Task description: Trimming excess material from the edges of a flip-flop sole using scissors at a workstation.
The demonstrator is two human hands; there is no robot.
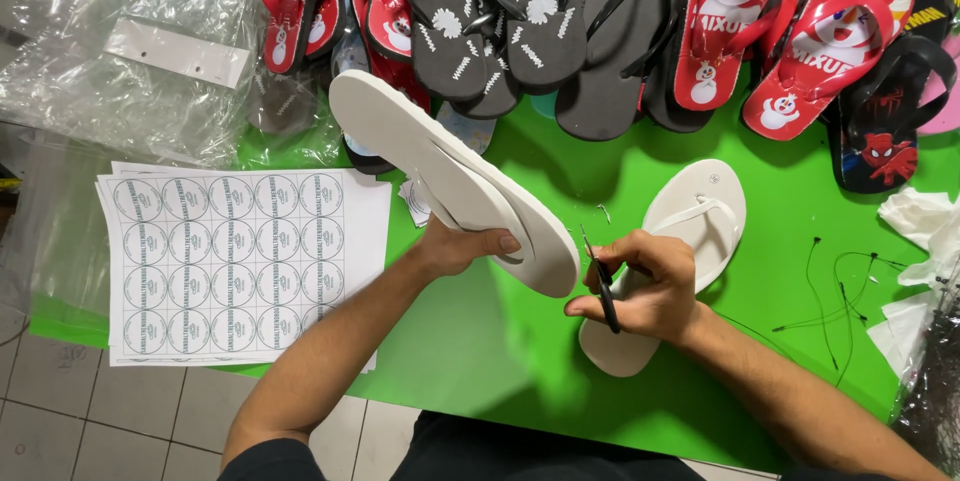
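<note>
Head view: left hand (458, 246) grips a white flip-flop (450, 176) mid-length, raised off the green counter (500, 341) — long axis runs upper-left to lower-right. Right hand (645, 286) closes around small black scissors (603, 281), tip just beside the sole's lower end. Second white flip-flop (690, 231) lies under that hand.

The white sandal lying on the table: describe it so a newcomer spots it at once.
On the green table, below the row of red and black sandals, it lies strap-up under the right hand. It is the only white one resting flat and unheld.
</note>
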